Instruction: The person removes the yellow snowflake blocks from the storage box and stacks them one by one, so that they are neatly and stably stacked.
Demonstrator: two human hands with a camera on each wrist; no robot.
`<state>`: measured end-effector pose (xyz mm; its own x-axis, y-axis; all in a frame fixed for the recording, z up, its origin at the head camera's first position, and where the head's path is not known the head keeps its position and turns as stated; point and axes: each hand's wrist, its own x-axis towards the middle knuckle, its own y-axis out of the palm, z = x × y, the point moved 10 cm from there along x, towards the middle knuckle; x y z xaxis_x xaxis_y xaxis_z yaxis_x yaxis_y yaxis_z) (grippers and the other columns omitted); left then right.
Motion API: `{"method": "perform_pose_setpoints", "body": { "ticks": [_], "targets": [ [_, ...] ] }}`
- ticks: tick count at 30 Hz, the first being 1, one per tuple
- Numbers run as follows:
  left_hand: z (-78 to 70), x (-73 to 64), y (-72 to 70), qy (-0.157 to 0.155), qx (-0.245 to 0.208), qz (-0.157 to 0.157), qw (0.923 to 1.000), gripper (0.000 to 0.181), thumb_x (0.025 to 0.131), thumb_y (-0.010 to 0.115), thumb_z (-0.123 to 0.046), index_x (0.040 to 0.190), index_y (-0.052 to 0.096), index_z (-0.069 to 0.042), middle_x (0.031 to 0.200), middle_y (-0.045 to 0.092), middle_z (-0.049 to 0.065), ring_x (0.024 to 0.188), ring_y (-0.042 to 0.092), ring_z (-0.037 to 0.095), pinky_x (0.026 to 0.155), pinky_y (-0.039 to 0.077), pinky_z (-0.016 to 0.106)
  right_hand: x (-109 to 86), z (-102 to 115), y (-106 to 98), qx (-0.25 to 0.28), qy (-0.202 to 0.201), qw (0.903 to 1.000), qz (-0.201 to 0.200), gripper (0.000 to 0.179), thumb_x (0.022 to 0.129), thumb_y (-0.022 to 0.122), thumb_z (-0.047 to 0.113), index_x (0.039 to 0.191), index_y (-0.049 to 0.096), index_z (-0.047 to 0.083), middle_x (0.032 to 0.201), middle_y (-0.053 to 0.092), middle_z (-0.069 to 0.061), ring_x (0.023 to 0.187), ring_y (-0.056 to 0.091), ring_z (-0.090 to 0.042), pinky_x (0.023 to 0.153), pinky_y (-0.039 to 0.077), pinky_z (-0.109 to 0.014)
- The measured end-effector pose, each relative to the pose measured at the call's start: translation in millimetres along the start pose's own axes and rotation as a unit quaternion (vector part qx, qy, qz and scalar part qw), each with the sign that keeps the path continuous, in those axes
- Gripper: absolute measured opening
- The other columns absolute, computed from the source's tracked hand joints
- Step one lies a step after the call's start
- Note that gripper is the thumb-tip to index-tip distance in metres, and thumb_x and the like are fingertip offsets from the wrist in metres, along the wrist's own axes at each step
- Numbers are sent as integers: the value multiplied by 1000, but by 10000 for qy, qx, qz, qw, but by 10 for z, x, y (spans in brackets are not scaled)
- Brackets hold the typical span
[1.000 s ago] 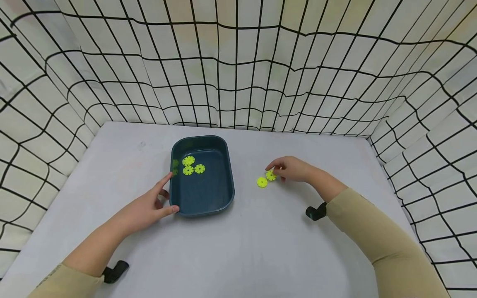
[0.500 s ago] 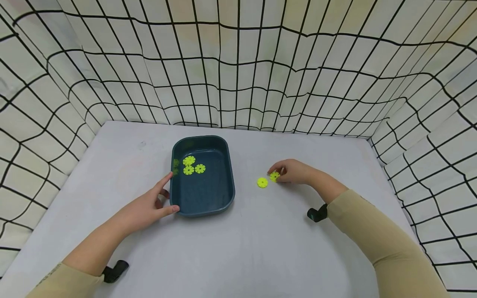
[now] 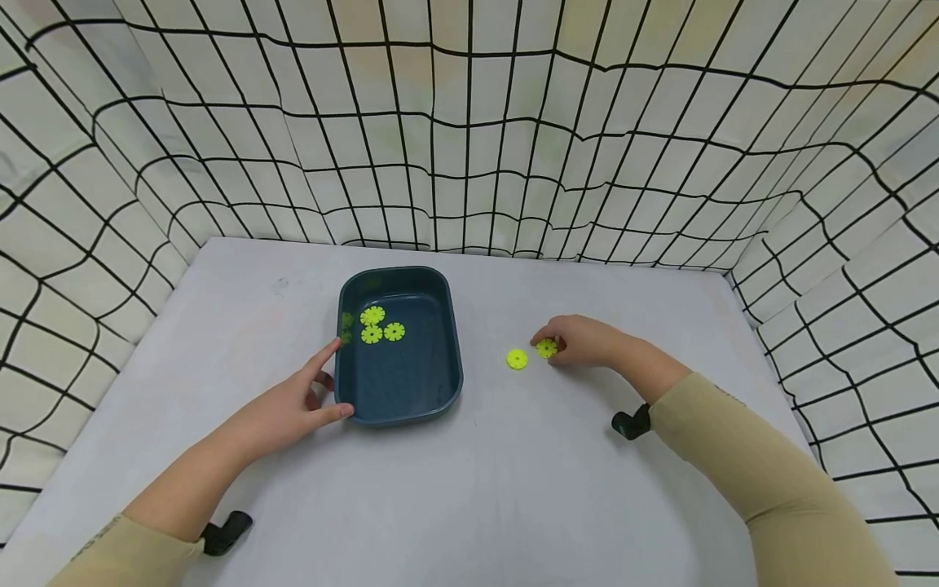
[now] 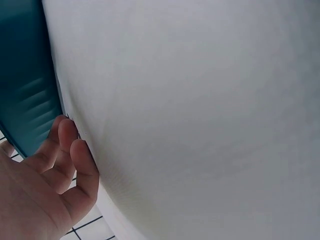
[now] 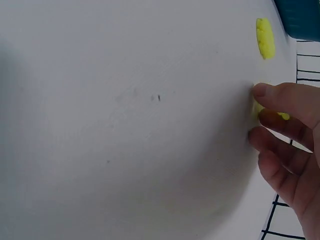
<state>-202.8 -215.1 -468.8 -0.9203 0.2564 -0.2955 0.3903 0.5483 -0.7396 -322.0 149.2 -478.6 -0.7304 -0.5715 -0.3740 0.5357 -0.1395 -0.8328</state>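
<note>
Beside a dark blue tray (image 3: 396, 383), my left hand (image 3: 293, 408) rests with its index finger and thumb extended against the left rim and front-left corner. Several yellow notched plastic discs (image 3: 394, 332) lie inside the tray toward its back left, some overlapping. To the right of the tray, my right hand (image 3: 583, 341) pinches another yellow notched disc (image 3: 546, 349) between thumb and index finger, low at the table. The right wrist view shows that disc (image 5: 259, 107) partly hidden by the fingers. A loose yellow disc (image 3: 517, 359) lies flat just left of this hand.
The white table (image 3: 469, 505) carries everything. Black netting (image 3: 469, 126) over pale walls encloses its back and sides. Black wrist mounts (image 3: 227, 534) stick out at both sleeves.
My right hand has shifted slightly right, drawing its disc away from the loose one beside it. The left hand and the tray stay in place.
</note>
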Motion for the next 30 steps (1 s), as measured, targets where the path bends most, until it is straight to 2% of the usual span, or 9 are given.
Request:
{"method": "perform_pose_setpoints", "body": {
  "ticks": [3, 6, 10, 17, 20, 25, 30],
  "targets": [
    [9, 6, 7, 4, -23, 5, 10000, 107, 87, 69, -58, 161, -2, -26, 124, 54, 17, 86, 57, 18, 67, 45, 34, -5, 30, -24, -318, -42, 9994, -125, 38, 91, 72, 18, 128, 68, 19, 106, 65, 2, 86, 55, -16, 80, 46, -34],
    [13, 7, 16, 9, -42, 13, 10000, 106, 87, 69, -58, 161, -1, -27, 124, 54, 17, 85, 57, 18, 67, 45, 34, -21, 60, -61, -599, -89, 9977, -291, 37, 92, 70, 17, 130, 67, 16, 116, 67, 0, 88, 56, -15, 83, 47, -36],
    [11, 2, 21, -1, -24, 14, 10000, 106, 87, 68, -59, 161, -1, -27, 124, 55, 16, 86, 57, 17, 67, 44, 34, -44, 71, -100, -743, -113, 9959, -494, 37, 94, 68, 18, 131, 67, 16, 122, 66, -1, 88, 55, -16, 83, 46, -35],
    [-16, -5, 8, 11, -5, -8, 10000, 105, 87, 68, -58, 161, 0, -27, 124, 55, 16, 86, 57, 18, 67, 44, 34, -65, -4, -112, 175, 101, 9981, -591, 34, 96, 67, 24, 130, 68, 18, 114, 68, 2, 88, 55, -15, 76, 46, -32],
    [-15, -4, 5, 5, -23, -2, 10000, 105, 87, 68, -58, 161, -1, -27, 125, 55, 16, 86, 57, 18, 67, 44, 34, -65, -41, -110, 492, 164, 9968, -608, 32, 97, 64, 21, 129, 68, 17, 115, 68, 2, 88, 56, -16, 74, 47, -32],
    [-8, -3, 0, 7, -45, 6, 10000, 106, 86, 69, -59, 161, -1, -27, 125, 54, 16, 85, 57, 18, 66, 44, 34, -50, -82, -103, 635, 158, 9959, -630, 34, 97, 62, 15, 130, 67, 18, 109, 66, -1, 88, 56, -17, 73, 47, -32],
    [-4, -6, -10, 12, -56, 5, 10000, 107, 86, 69, -59, 161, -1, -27, 125, 54, 17, 84, 56, 18, 66, 44, 33, -38, -123, -89, 663, 212, 9959, -575, 32, 96, 65, 16, 128, 68, 22, 102, 64, 0, 86, 54, -19, 73, 46, -33]
  ]
}}
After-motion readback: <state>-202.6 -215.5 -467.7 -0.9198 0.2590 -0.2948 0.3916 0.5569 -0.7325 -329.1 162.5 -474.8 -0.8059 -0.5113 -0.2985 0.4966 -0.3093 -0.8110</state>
